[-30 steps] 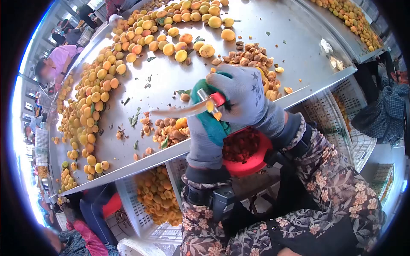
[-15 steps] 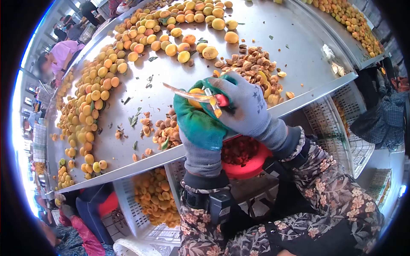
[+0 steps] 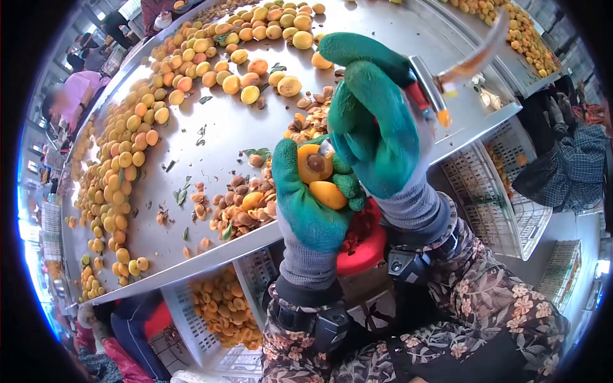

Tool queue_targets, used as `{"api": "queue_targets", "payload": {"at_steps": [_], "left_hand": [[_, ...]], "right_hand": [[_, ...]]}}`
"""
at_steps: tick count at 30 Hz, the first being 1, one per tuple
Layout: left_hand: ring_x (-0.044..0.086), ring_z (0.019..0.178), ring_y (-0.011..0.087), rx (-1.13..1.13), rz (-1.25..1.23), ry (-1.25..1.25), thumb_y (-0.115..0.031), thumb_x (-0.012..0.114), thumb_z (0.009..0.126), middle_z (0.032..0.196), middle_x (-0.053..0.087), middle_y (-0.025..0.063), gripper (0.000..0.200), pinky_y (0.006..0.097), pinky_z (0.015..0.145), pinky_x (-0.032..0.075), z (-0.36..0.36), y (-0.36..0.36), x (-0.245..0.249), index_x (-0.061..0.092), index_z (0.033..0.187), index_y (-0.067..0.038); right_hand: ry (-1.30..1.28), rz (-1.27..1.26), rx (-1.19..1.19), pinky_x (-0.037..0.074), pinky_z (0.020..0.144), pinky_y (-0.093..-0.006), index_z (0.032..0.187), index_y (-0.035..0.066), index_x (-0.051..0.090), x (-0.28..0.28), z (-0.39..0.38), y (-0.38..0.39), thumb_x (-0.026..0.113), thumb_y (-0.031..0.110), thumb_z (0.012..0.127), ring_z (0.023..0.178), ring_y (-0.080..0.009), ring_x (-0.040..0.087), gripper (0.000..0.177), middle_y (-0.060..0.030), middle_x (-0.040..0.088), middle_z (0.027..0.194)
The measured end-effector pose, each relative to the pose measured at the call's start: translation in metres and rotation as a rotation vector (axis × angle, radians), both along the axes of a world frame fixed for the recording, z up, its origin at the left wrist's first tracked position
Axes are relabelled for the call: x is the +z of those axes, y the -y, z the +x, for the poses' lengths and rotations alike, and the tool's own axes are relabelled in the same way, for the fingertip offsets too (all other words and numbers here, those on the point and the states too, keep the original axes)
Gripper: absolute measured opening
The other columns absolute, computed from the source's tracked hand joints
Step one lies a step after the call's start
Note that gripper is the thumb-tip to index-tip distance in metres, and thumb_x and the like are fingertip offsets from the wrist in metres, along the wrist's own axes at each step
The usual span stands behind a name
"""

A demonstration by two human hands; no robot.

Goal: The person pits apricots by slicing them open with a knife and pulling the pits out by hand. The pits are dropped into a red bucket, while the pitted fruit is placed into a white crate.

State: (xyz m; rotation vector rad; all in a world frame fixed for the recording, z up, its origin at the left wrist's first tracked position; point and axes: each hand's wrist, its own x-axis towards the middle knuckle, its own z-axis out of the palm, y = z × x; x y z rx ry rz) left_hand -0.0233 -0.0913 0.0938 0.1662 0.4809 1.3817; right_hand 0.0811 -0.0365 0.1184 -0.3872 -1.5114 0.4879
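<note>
My left hand, in a grey glove with a green palm, is closed around a cut apricot. One apricot half faces up with the brown pit in its flesh. The other half sits just below it in the same palm. My right hand, gloved alike, is raised beside and above the left, its fingers curled around a knife. The knife's curved blade points up and right, away from the fruit, and a bit of its red handle shows. Under the hands lies a heap of pits on the metal table.
Whole apricots lie in a long band across the table. Another pile of pits and scraps is near the front edge. Below are a white crate of apricot halves and a red bowl. Co-workers sit at the far left.
My right hand has lifted the knife off the fruit, up and to the right, and turned its palm into view. The apricot in my left hand now shows opened, its pit exposed.
</note>
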Motion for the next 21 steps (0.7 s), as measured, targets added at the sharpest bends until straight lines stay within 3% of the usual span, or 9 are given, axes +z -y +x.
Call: {"api": "queue_targets", "payload": {"at_steps": [1, 5, 8, 11, 14, 16, 17, 19, 21], "left_hand": [[0.057, 0.057, 0.0264, 0.011, 0.011, 0.059, -0.051, 0.038, 0.093, 0.076, 0.059, 0.0122, 0.045, 0.0374, 0.046, 0.046, 0.0, 0.0, -0.001, 0.053, 0.101, -0.008], [0.059, 0.061, 0.0242, 0.005, 0.096, 0.09, -0.043, 0.043, 0.094, 0.084, 0.059, 0.0124, 0.039, 0.0363, 0.048, 0.049, 0.007, 0.002, -0.003, 0.051, 0.106, -0.007], [0.06, 0.066, 0.0204, 0.272, 0.1, -0.231, -0.032, 0.048, 0.094, 0.095, 0.057, 0.011, 0.033, 0.0343, 0.053, 0.052, 0.016, 0.004, -0.004, 0.047, 0.113, -0.005], [0.06, 0.069, 0.0179, 0.394, 0.341, -0.664, -0.025, 0.051, 0.094, 0.1, 0.055, 0.0094, 0.032, 0.0325, 0.055, 0.053, 0.011, 0.002, -0.014, 0.044, 0.118, -0.006], [0.059, 0.067, 0.0174, 0.213, 0.25, -0.967, -0.027, 0.049, 0.094, 0.098, 0.055, 0.0101, 0.033, 0.0324, 0.051, 0.052, -0.002, 0.004, -0.01, 0.043, 0.119, -0.006], [0.057, 0.051, 0.0173, 0.046, 0.073, -0.153, -0.045, 0.041, 0.093, 0.079, 0.061, 0.0075, 0.041, 0.0279, 0.037, 0.045, -0.003, 0.005, 0.005, 0.052, 0.106, -0.008], [0.057, 0.051, 0.0173, 0.049, 0.077, -0.15, -0.045, 0.041, 0.093, 0.079, 0.061, 0.0075, 0.041, 0.0279, 0.037, 0.045, -0.003, 0.005, 0.011, 0.052, 0.106, -0.008], [0.054, 0.046, 0.0161, 0.144, -0.04, -0.235, -0.048, 0.04, 0.093, 0.067, 0.057, 0.0063, 0.041, 0.0265, 0.035, 0.043, 0.0, 0.005, 0.02, 0.052, 0.093, -0.009], [0.056, 0.05, 0.015, 0.203, 0.072, -0.399, -0.041, 0.046, 0.092, 0.073, 0.057, 0.0076, 0.035, 0.0259, 0.038, 0.045, -0.005, 0.009, 0.009, 0.051, 0.098, -0.007]], "right_hand": [[0.004, 0.005, 0.0, 0.045, 0.054, -0.0198, 0.121, 0.001, 0.049, -0.001, -0.001, 0.001, 0.057, -0.012, 0.078, 0.064, -0.0076, 0.049, 0.045, -0.0205, 0.053, 0.119], [0.027, 0.059, 0.013, 0.046, 0.055, -0.0199, 0.12, 0.001, 0.05, -0.003, -0.002, 0.006, 0.056, -0.01, 0.08, 0.064, -0.0076, 0.049, 0.042, -0.02, 0.054, 0.118], [0.041, 0.093, 0.031, 0.046, 0.056, -0.0199, 0.119, 0.001, 0.051, -0.005, -0.003, 0.005, 0.055, -0.008, 0.082, 0.065, -0.0076, 0.049, 0.039, -0.0196, 0.054, 0.117], [0.039, 0.135, 0.059, 0.047, 0.057, -0.02, 0.118, 0.001, 0.052, -0.005, -0.006, 0.0, 0.055, -0.006, 0.083, 0.065, -0.0077, 0.05, 0.036, -0.0192, 0.055, 0.116], [0.022, 0.17, 0.098, 0.047, 0.058, -0.0201, 0.118, 0.002, 0.052, -0.008, -0.009, -0.012, 0.054, -0.005, 0.084, 0.066, -0.0077, 0.05, 0.034, -0.0188, 0.055, 0.115], [-0.03, 0.111, 0.057, 0.047, 0.058, -0.0198, 0.118, 0.001, 0.052, -0.013, -0.014, -0.018, 0.054, -0.005, 0.084, 0.065, -0.0068, 0.048, 0.034, -0.018, 0.054, 0.116], [-0.063, 0.063, 0.003, 0.047, 0.057, -0.0194, 0.119, 0.001, 0.051, -0.015, -0.016, -0.018, 0.054, -0.006, 0.084, 0.064, -0.0059, 0.047, 0.036, -0.0173, 0.054, 0.118], [-0.143, -0.325, 0.131, 0.044, 0.054, -0.0172, 0.118, 0.0, 0.051, 0.004, -0.019, 0.0, 0.052, -0.002, 0.087, 0.059, -0.0041, 0.043, 0.032, -0.0086, 0.058, 0.102], [-0.522, -0.615, 0.513, 0.039, 0.05, -0.0154, 0.118, -0.002, 0.052, 0.006, -0.024, -0.001, 0.049, 0.007, 0.091, 0.054, -0.0033, 0.039, 0.028, 0.0, 0.053, 0.08]]}}
